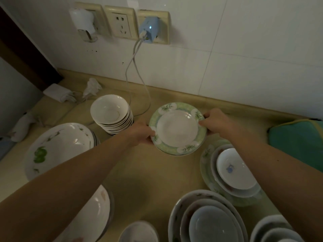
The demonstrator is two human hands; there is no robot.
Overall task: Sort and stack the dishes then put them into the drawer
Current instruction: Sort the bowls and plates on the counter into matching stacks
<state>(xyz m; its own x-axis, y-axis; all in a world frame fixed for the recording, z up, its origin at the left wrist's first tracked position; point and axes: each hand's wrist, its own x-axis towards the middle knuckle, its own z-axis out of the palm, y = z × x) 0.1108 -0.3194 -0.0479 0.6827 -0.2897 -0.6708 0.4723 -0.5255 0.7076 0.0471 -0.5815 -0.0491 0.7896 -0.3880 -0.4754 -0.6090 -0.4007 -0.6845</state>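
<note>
My left hand (143, 131) and right hand (215, 122) pinch the green plates (177, 128) by the rims, over the counter (148, 172) — a weak pinch could let them slip and break

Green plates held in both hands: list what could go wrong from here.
1. Both the left hand and right hand grip the green plates only at the rim; the lower plate could slip out.
2. The bowl stack stands close to the left; a swing that way could knock it.
3. The cable trails on the counter behind; plates set down there could snag it.
</note>
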